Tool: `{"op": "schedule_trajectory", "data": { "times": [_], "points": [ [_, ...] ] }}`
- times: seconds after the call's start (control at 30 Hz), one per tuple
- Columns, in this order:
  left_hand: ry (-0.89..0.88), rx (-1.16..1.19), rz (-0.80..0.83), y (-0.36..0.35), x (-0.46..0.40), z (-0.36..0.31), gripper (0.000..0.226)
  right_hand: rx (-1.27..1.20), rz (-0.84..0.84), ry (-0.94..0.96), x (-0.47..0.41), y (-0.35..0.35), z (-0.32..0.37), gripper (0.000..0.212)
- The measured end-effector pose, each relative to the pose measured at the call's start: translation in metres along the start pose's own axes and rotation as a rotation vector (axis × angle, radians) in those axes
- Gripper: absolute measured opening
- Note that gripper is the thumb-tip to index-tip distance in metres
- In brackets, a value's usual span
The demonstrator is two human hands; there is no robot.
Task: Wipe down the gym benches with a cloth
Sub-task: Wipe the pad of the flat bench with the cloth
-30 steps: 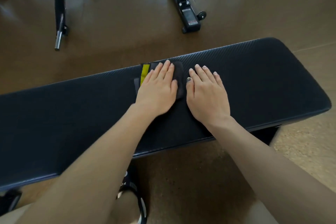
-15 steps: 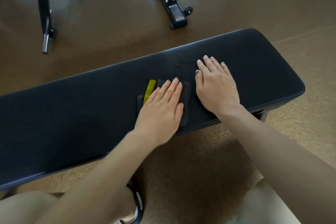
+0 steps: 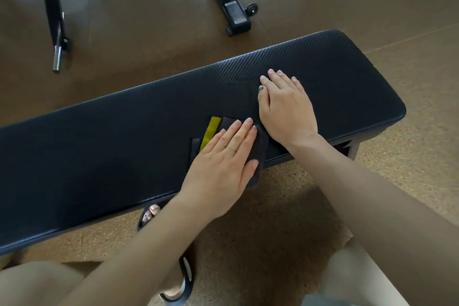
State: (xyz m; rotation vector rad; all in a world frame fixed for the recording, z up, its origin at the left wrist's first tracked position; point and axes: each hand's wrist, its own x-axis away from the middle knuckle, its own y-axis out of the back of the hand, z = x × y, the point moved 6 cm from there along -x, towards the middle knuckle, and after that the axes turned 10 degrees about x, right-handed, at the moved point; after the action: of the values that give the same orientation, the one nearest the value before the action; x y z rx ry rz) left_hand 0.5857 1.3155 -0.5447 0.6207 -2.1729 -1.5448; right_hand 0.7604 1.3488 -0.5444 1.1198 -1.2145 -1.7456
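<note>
L hand is lying flat w/ fingers straight, pressing the dark cloth w/ its yellow strip onto the black bench pad at the near edge, cloth corner hanging over. R hand is resting flat, fingers extended, on bare pad just beside the cloth. Second bench frame is standing on brown floor beyond.

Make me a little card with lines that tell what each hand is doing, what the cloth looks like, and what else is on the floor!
left hand: left hand flat, pressing on the cloth
right hand: right hand flat on the bench pad, beside the cloth
cloth: dark grey folded cloth with a yellow stripe, at the pad's near edge, one corner hanging over
bench: long black padded gym bench
floor behind: black metal frame of another bench
</note>
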Motion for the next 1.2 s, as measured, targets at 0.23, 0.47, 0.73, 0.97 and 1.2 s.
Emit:
{"op": "schedule_trajectory", "data": {
  "times": [0.23,0.47,0.73,0.97,1.2],
  "points": [
    [0.148,0.069,0.0,0.013,-0.062,0.019,0.06,0.019,0.031,0.027,0.007,0.003,-0.006,0.05],
    [0.071,0.022,0.02,0.0,0.023,0.002,0.063,0.052,0.016,0.02,0.019,0.004,-0.007,0.054],
    [0.215,0.084,0.0,0.018,-0.083,0.043,0.061,0.005,-0.044,-0.019,0.017,0.008,-0.008,0.048],
    [0.122,0.059,0.097,0.011,0.001,0.027,0.063,0.054,-0.03,0.013,0.021,0.005,-0.006,0.054],
    [0.253,0.097,-0.023,0.032,-0.122,0.093,0.059,0.023,-0.079,-0.027,0.017,0.007,-0.007,0.051]
  ]
}}
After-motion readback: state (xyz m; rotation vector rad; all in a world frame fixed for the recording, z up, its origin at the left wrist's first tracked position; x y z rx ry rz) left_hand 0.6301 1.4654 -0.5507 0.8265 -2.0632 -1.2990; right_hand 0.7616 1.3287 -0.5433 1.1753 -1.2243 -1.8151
